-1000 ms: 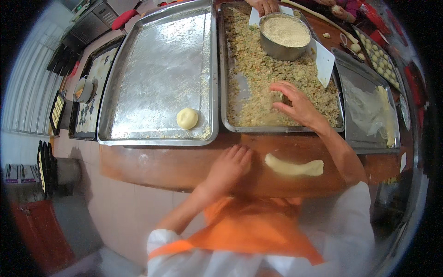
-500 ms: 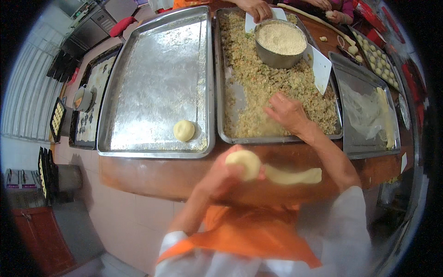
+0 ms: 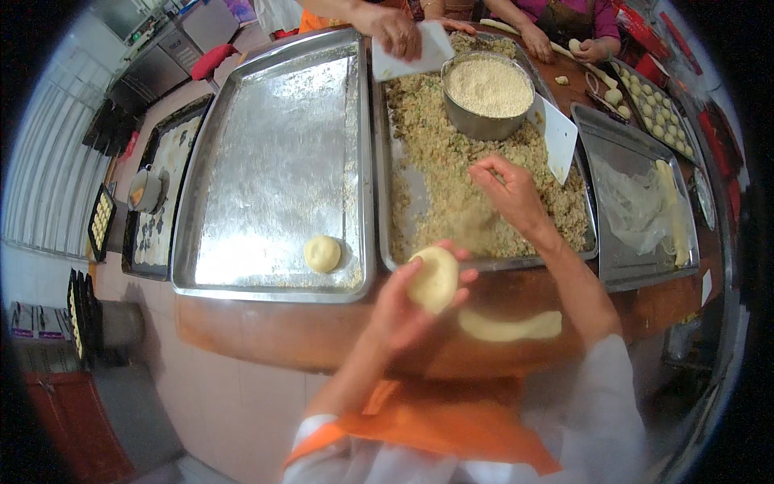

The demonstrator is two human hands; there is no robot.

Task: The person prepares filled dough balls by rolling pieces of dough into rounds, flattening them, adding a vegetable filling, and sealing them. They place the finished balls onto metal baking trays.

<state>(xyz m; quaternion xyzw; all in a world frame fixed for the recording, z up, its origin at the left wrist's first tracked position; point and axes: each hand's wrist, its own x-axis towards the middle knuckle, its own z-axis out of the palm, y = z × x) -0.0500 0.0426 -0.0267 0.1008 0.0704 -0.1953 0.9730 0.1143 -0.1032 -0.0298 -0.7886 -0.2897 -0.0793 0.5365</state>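
Note:
My left hand point(image 3: 415, 298), raised at the near edge of the filling tray, cradles a flattened dough round point(image 3: 435, 278). My right hand point(image 3: 508, 194) is over the chopped filling point(image 3: 447, 185), fingers curled together; what they hold, if anything, I cannot make out. A curved dough strip point(image 3: 508, 323) lies on the wooden table point(image 3: 242, 323). A dough ball point(image 3: 322, 254) sits in the large steel tray point(image 3: 274, 153) on the left. A steel bowl of pale crumbs point(image 3: 488, 97) stands in the filling tray, beside a white scraper point(image 3: 556, 141).
A co-worker's hand point(image 3: 399, 36) grips another scraper point(image 3: 435, 52) at the back. A second person's hands point(image 3: 592, 50) handle dough. Right: a tray with plastic sheeting point(image 3: 629, 202), a tray of dough balls point(image 3: 657, 109). Left: a dark tray point(image 3: 161, 242) with a pot point(image 3: 145, 189).
My left hand has come up from the table with a dough round. My right hand's fingers have drawn together over the filling. The co-worker's hand has lifted the back scraper leftward.

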